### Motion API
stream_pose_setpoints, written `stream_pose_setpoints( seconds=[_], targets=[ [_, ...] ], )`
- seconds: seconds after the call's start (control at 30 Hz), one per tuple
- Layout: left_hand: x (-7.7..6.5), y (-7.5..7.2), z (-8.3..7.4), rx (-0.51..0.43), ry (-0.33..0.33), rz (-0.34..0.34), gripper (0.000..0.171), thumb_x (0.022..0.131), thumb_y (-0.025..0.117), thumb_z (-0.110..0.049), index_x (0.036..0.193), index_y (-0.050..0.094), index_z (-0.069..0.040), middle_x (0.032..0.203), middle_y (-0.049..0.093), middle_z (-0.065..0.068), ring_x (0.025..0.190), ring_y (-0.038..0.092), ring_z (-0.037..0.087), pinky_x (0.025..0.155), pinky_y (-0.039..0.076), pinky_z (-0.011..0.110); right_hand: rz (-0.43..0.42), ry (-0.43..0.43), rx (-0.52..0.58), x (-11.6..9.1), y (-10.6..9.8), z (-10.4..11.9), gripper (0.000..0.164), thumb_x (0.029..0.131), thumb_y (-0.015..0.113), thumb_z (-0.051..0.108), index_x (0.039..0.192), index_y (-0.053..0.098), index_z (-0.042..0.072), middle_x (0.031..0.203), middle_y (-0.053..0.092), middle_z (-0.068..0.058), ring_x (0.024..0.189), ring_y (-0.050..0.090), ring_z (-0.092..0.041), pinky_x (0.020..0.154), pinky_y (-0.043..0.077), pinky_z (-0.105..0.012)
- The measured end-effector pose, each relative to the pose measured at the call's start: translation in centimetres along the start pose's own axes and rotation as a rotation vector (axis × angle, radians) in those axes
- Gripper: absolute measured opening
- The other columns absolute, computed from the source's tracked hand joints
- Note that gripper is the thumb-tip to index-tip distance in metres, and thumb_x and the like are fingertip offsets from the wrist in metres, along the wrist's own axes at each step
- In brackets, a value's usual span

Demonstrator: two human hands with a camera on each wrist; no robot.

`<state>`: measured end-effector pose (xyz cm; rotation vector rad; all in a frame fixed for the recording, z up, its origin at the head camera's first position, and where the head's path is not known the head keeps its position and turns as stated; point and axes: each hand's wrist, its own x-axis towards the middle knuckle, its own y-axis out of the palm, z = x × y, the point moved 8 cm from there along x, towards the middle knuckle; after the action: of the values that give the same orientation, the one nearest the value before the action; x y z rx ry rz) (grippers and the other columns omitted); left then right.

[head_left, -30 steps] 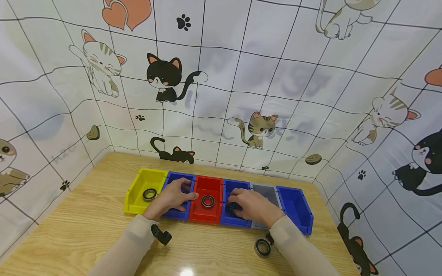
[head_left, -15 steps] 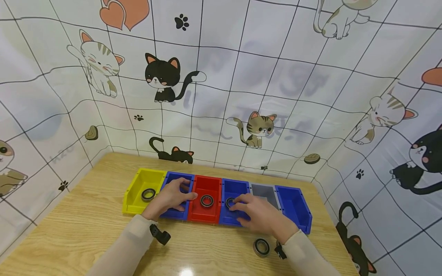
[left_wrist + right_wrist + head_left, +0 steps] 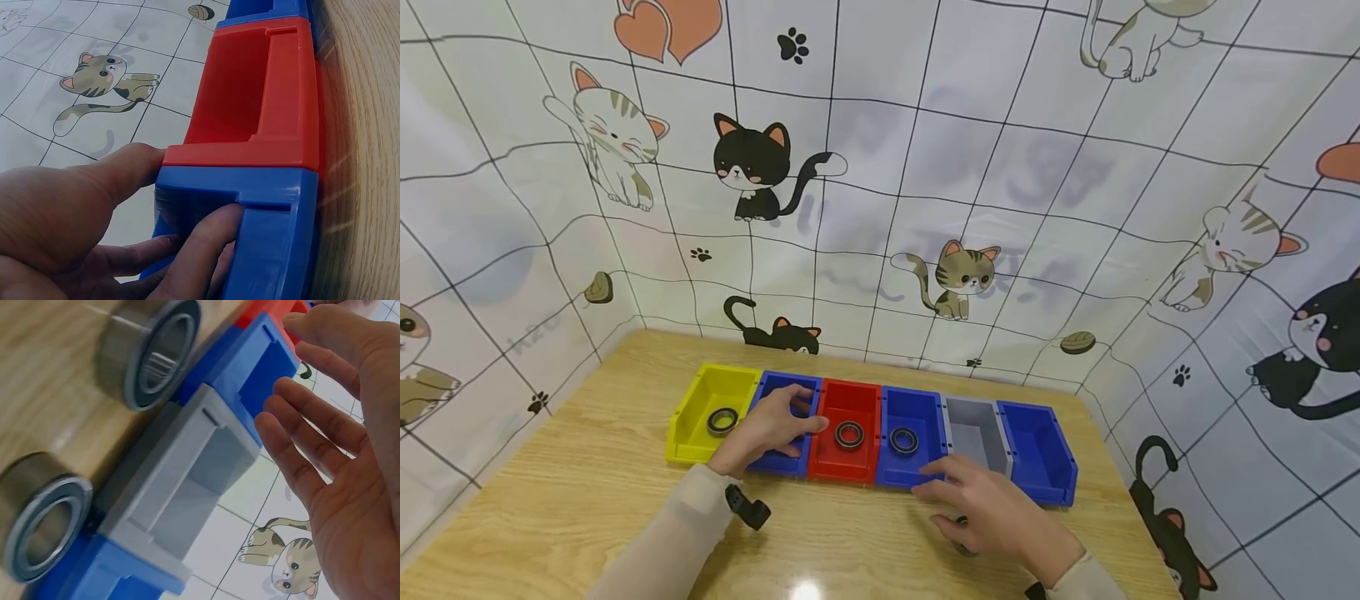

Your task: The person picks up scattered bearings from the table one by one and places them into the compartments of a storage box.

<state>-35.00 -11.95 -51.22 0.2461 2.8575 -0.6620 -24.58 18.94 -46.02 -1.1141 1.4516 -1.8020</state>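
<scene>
My right hand [image 3: 1000, 508] hovers over the table in front of the grey bin [image 3: 977, 437], fingers spread with nothing in them. Below it in the right wrist view stand two ball bearings, a nearer one [image 3: 115, 356] and another one [image 3: 17, 500]; in the head view this hand largely covers them. My left hand [image 3: 767, 429] rests in the left blue bin [image 3: 269, 250], fingers loosely bent inside and thumb against the edge beside the red bin [image 3: 287, 94]. That bin's floor is hidden. A bearing [image 3: 904, 452] lies in the middle blue bin [image 3: 917, 408].
The bins form one joined row. The yellow bin [image 3: 730, 383] at its left end holds a bearing [image 3: 722, 433]; another bearing [image 3: 849, 447] lies in the red bin. At the right end is another blue bin [image 3: 1037, 450]. A cat-patterned curtain [image 3: 880, 167] hangs behind the table [image 3: 850, 542].
My right hand has let go of the bearing in the middle blue bin, then drawn back and down to the right, over the bearings on the table. The left hand stays put.
</scene>
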Motion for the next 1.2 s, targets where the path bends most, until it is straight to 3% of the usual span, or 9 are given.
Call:
stream_pose_setpoints(
  seconds=[0.23,0.43,0.77,0.9,1.2],
  targets=[
    [0.0,0.0,-0.2,0.002,0.003,0.001,0.075,0.105,0.091,-0.027,0.166,0.055,-0.001,0.151,0.070,0.027,0.089,0.084,0.023,0.070,0.074,0.039,0.030,0.065,0.005,-2.5,0.4,-0.3,0.042,0.099,0.094,0.021,0.139,0.083,0.028,0.142,0.077,0.001,0.118,0.076,-0.016,0.080,0.069,-0.027],
    [0.1,0.0,-0.1,0.006,0.002,0.006,0.076,0.105,0.091,-0.027,0.166,0.055,-0.001,0.153,0.069,0.028,0.091,0.085,0.023,0.071,0.074,0.039,0.147,0.210,0.007,-4.3,1.5,-1.2,0.035,0.108,0.086,0.039,0.142,0.080,0.041,0.145,0.075,0.010,0.127,0.075,-0.014,0.097,0.073,-0.040],
    [-0.1,0.0,-0.3,0.005,0.006,0.013,0.077,0.105,0.091,-0.028,0.167,0.054,-0.001,0.154,0.068,0.028,0.087,0.084,0.023,0.070,0.074,0.039,0.333,0.332,0.162,-6.5,3.3,-2.4,0.041,0.109,0.083,0.049,0.148,0.074,0.052,0.155,0.070,0.010,0.134,0.073,-0.017,0.104,0.072,-0.043],
    [-0.1,0.1,-0.4,-0.002,0.005,0.016,0.078,0.105,0.091,-0.029,0.167,0.054,-0.001,0.154,0.068,0.028,0.088,0.083,0.024,0.070,0.074,0.038,0.344,0.317,0.185,-6.7,3.6,-2.4,0.038,0.111,0.082,0.045,0.148,0.075,0.051,0.156,0.071,0.009,0.138,0.073,-0.020,0.108,0.071,-0.047],
    [-0.1,0.0,-0.3,0.009,0.018,0.008,0.076,0.105,0.091,-0.028,0.166,0.054,0.000,0.154,0.069,0.028,0.088,0.084,0.022,0.070,0.074,0.040,0.268,0.195,0.124,-6.5,3.4,-1.9,0.027,0.114,0.078,0.042,0.141,0.082,0.044,0.148,0.075,0.008,0.129,0.076,-0.017,0.103,0.073,-0.040]
  ],
)
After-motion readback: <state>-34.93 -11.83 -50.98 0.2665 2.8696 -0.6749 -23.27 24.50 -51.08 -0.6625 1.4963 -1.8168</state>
